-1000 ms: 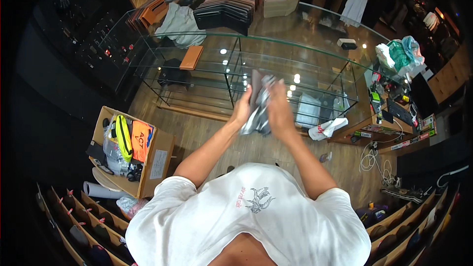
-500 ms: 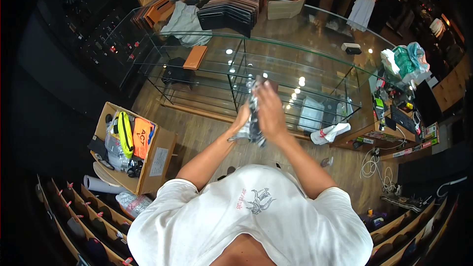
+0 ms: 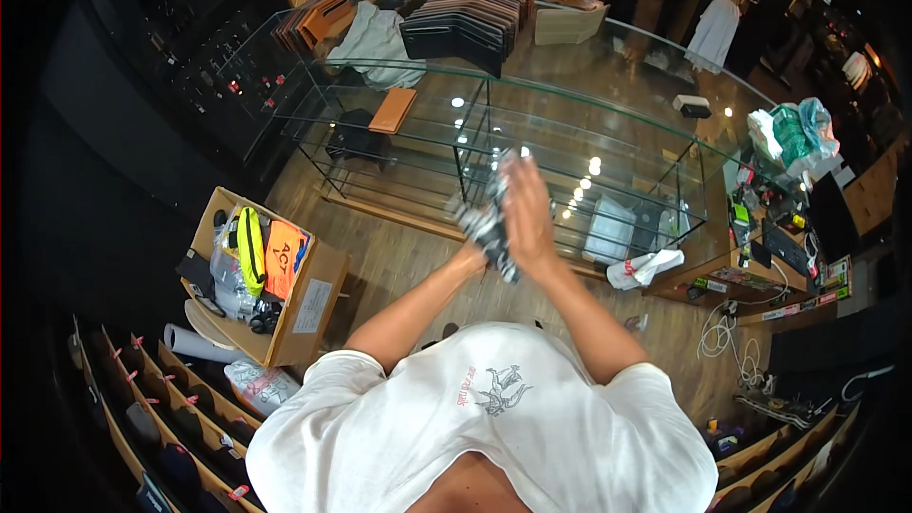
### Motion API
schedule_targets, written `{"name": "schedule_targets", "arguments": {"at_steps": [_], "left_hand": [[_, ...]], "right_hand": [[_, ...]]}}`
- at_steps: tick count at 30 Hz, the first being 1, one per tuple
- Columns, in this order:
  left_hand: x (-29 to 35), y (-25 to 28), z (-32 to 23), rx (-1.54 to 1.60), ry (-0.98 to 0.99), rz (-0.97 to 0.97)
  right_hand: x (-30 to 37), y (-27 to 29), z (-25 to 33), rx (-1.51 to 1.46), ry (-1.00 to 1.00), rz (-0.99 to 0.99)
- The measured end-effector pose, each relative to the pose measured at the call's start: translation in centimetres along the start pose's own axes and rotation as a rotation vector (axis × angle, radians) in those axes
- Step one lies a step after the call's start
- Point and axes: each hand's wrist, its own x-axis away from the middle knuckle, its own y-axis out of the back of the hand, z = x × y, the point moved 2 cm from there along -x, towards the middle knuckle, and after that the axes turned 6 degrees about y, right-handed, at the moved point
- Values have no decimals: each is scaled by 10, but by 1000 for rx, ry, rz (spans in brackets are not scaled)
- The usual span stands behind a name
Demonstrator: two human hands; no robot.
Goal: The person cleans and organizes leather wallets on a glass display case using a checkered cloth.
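Two hands are seen in front of the glass case (image 3: 589,62), with a crumpled black-and-white cloth (image 3: 487,228) held between them, above the wood floor (image 3: 408,261). The cloth is blurred, so its pattern cannot be made out well. The left hand (image 3: 473,255) is mostly hidden behind the cloth, and how its fingers are placed cannot be told. On the right hand (image 3: 528,217), the back is shown; the fingers are held nearly straight and close together against the cloth. The palm is hidden, so whether anything is gripped there cannot be told.

The far edges are lost in the dark, and the slanted wooden shelves (image 3: 128,399) are cut off at the bottom left. A row of folded wallets (image 3: 475,14), smooth and stiff, is stood on the glass beside a wrinkled grey cloth (image 3: 380,43). A flat orange-brown rectangle (image 3: 392,110) is seen nearer. In the cardboard box (image 3: 328,271), a shiny yellow pouch (image 3: 250,252) and a bright orange packet (image 3: 282,261) are bunched with see-through plastic; what lies under them is hidden.
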Motion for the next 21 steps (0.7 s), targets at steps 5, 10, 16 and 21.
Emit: {"name": "schedule_targets", "arguments": {"at_steps": [5, 10, 16, 21], "left_hand": [[4, 10, 0, 34, 291, 109], [-1, 31, 6, -843, -204, 325], [8, 23, -22, -688, -203, 222], [17, 7, -28, 32, 396, 88]], "right_hand": [[-12, 24, -18, -19, -47, 98], [-10, 22, 18, -30, 116, 183], [-17, 18, 16, -24, 107, 107], [-21, 24, -2, -31, 20, 19]]}}
